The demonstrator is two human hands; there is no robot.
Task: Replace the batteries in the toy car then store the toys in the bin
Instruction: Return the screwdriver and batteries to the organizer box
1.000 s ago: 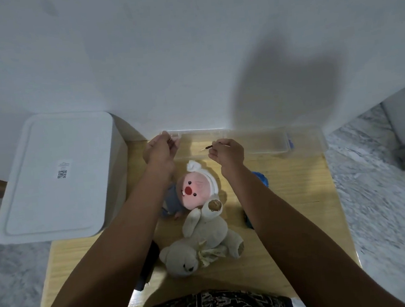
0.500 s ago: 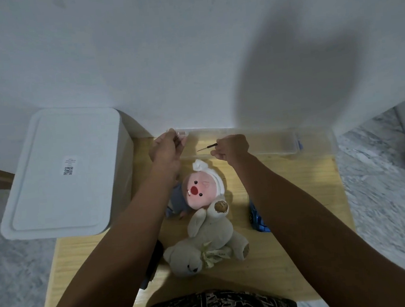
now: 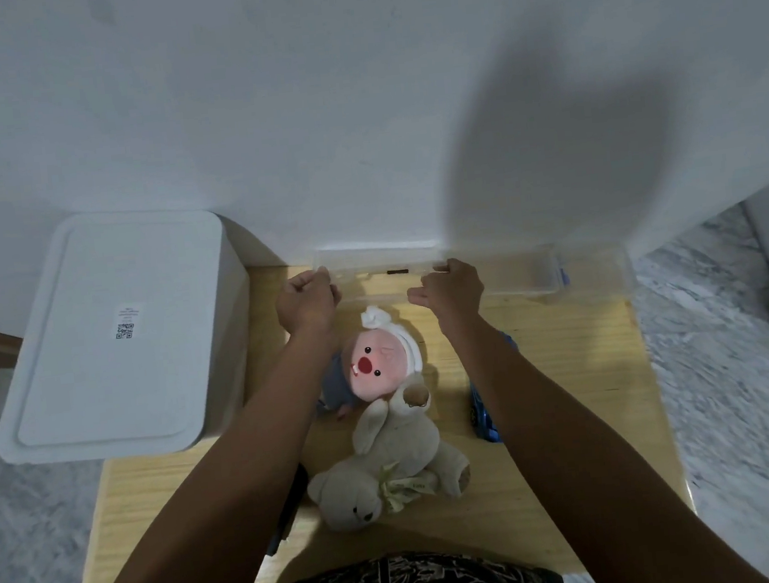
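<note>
A pink-faced plush doll [image 3: 383, 366] and a beige plush bear [image 3: 390, 469] lie mid-table between the forearms. A clear plastic case [image 3: 418, 269] lies lengthwise against the wall. The left hand [image 3: 306, 301] grips its left end; the right hand [image 3: 450, 289] grips its middle. A blue toy car [image 3: 483, 418] lies mostly hidden under the right forearm. A lidded white bin [image 3: 110, 336] stands to the left.

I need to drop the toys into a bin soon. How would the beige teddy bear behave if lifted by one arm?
The beige teddy bear would probably flop: it lies slumped on the wooden table, limbs splayed. Its soft plush look suggests it is light and unlikely to roll or break. Its fuzzy fabric should grip easily.
</note>
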